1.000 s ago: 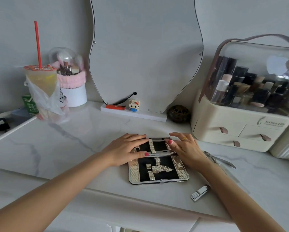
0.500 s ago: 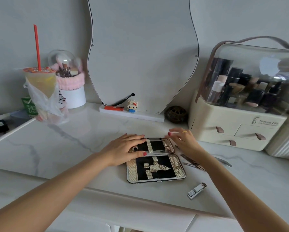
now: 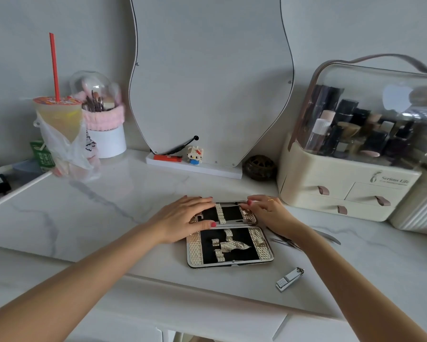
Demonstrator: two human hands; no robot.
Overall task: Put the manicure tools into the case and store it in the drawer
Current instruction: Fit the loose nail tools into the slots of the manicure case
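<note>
Both hands work the open case point(image 3: 229, 243): left hand point(image 3: 182, 218) flat, steadying it; right hand point(image 3: 266, 211) pinching its far corner; seat each tool squarely under its strap

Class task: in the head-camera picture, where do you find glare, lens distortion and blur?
Head view: glare whitens the clear domed lid of the cream cosmetics organiser; wide-angle distortion bends the white marble tabletop edge; the forearms blur near the bottom corners.

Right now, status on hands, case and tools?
Left hand flat on open case. Right hand at its far corner. Nail clipper still loose on counter. Nothing blocking.
</note>
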